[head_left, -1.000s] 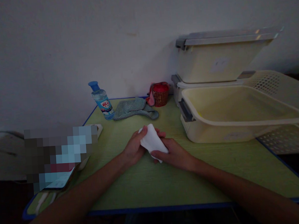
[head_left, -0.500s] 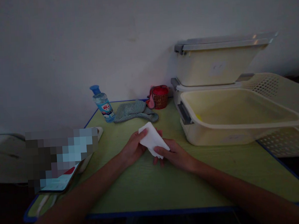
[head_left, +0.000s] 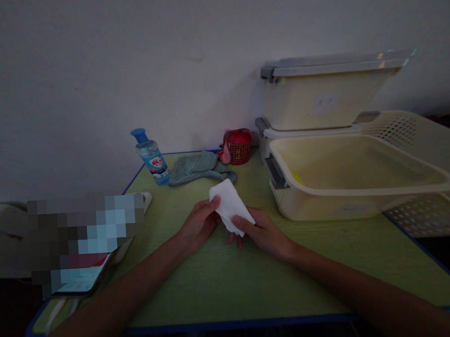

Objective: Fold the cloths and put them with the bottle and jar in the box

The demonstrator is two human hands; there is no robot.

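Observation:
Between both hands, above the green table (head_left: 217, 296), is a folded white cloth or tissue (head_left: 229, 205); its exact kind is unclear. My left hand (head_left: 200, 223) pinches its left side, thumb on top and fingers underneath. My right hand (head_left: 265, 232) grips the lower right edge, thumb pressed on the face, with some fingertips showing below. Behind the hands lies a crumpled grey-green cloth (head_left: 198, 169). A clear blue-capped bottle (head_left: 154, 160) with a blue label stands to its left, and a small red basket (head_left: 240, 147) to its right.
On the right stands an open cream bin (head_left: 334, 207) with a bit of yellow inside. Behind it are a lidded bin (head_left: 300, 100) and a perforated basket (head_left: 432, 130). At the left edge rests a phone-like screen (head_left: 77, 279), partly blurred out. A pale wall rises behind the table.
The white piece has turned slightly and its upper end shows more fully. Both hands keep their hold on it. The whole view has shifted a little.

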